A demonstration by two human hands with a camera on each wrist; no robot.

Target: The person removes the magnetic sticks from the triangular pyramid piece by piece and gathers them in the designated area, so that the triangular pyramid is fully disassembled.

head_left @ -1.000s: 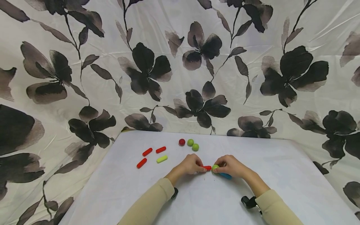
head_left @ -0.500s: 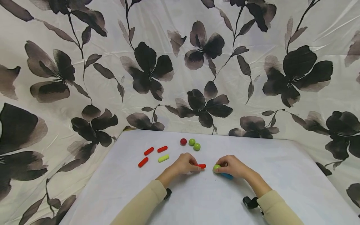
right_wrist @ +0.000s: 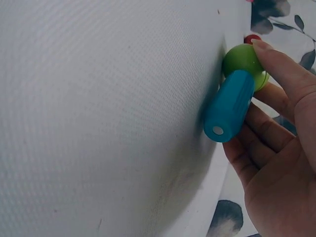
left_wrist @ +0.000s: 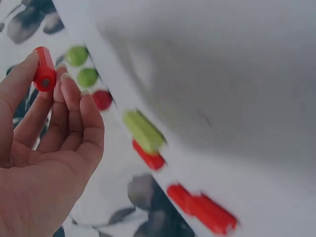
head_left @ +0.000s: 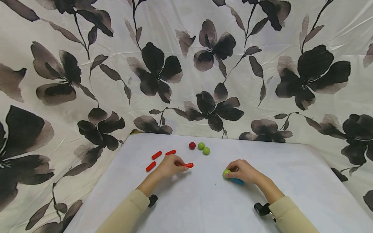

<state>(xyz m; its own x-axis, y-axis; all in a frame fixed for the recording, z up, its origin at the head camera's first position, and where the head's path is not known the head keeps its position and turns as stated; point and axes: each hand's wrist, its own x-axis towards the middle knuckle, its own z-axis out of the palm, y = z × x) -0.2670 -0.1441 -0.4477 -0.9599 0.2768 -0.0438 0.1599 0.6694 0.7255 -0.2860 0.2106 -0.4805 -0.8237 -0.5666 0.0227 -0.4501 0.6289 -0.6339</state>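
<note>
My left hand (head_left: pixel 168 167) pinches a short red magnetic rod (head_left: pixel 189 165) between thumb and fingertips. A metal dot shows at that rod's end in the left wrist view. My right hand (head_left: pixel 245 171) pinches a green ball (head_left: pixel 226 173), with a blue magnetic rod (right_wrist: pixel 229 106) touching it and pointing away at a slant. Close to my left hand lie loose red rods (head_left: pixel 151 166), one of them partly covered by it. A yellow-green rod (left_wrist: pixel 143 131) shows in the left wrist view; the left hand hides it from the head view.
A dark red ball (head_left: pixel 192 145) and two green balls (head_left: pixel 206 150) sit toward the back of the white table (head_left: pixel 262 155). Behind its far edge hangs a white cloth (head_left: pixel 175 97) with dark flowers. A dark camera (head_left: pixel 262 209) is on the right wrist.
My left hand has carried its red rod left, away from the green ball, toward the loose rods. My right hand stays nearly in place with the ball. The head view has shifted slightly.
</note>
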